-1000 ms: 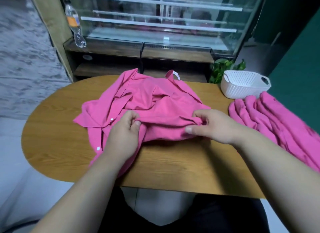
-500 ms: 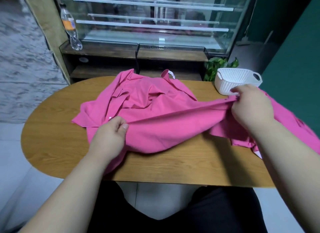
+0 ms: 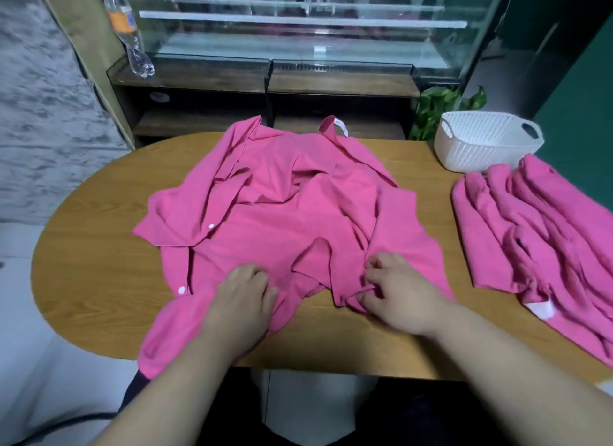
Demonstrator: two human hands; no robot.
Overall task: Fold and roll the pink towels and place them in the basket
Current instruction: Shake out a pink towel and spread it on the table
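A crumpled pink cloth (image 3: 285, 220) with white buttons and a white label lies spread over the middle of the wooden table (image 3: 99, 246). My left hand (image 3: 243, 299) rests on its near edge, fingers curled into the fabric. My right hand (image 3: 398, 296) pinches a fold of the same near edge between thumb and fingers. A second heap of pink cloth (image 3: 544, 246) lies bunched at the table's right end. The white woven basket (image 3: 487, 142) stands behind that heap at the far right corner; nothing shows inside it.
Behind the table stands a glass display case (image 3: 298, 31) on a dark wooden shelf, with a plastic bottle (image 3: 127, 31) at its left. A green plant (image 3: 441, 107) sits beside the basket. A green wall closes the right side.
My right hand has come back from the right, near the basket, to the cloth's near edge. The stretched fabric has dropped flat onto the table. My left hand shifted slightly rightward.
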